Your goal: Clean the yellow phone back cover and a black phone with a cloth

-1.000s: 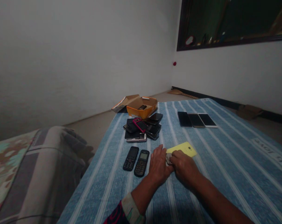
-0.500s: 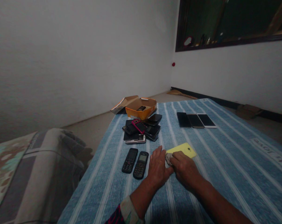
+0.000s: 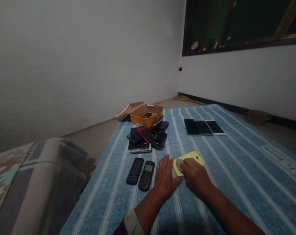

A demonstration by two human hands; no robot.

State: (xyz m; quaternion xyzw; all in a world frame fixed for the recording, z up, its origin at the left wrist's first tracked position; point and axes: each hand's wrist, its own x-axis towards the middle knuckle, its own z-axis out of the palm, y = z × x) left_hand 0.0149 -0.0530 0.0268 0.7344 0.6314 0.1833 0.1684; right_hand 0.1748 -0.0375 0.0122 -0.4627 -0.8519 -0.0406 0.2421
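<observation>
A yellow phone (image 3: 192,155) lies back up on the striped blue cloth, its camera end toward the upper right. My left hand (image 3: 164,178) rests flat at its left end, fingers spread and the thumb along the lower edge. Bunched in the fingers of my right hand (image 3: 195,173) is a greyish cloth (image 3: 179,164), pressed on the phone's back. To the left of my left hand two keypad phones, one black (image 3: 135,171) and one dark with a grey screen (image 3: 146,176), lie side by side.
A pile of phones (image 3: 148,137) lies beyond the keypad phones, in front of an open orange box (image 3: 146,119) with a phone inside. Three smartphones (image 3: 204,127) lie in a row at the back right. A draped blanket (image 3: 50,182) is at the left.
My right hand has moved the greyish cloth slightly right along the phone, uncovering more of its left end. The view has shifted a little.
</observation>
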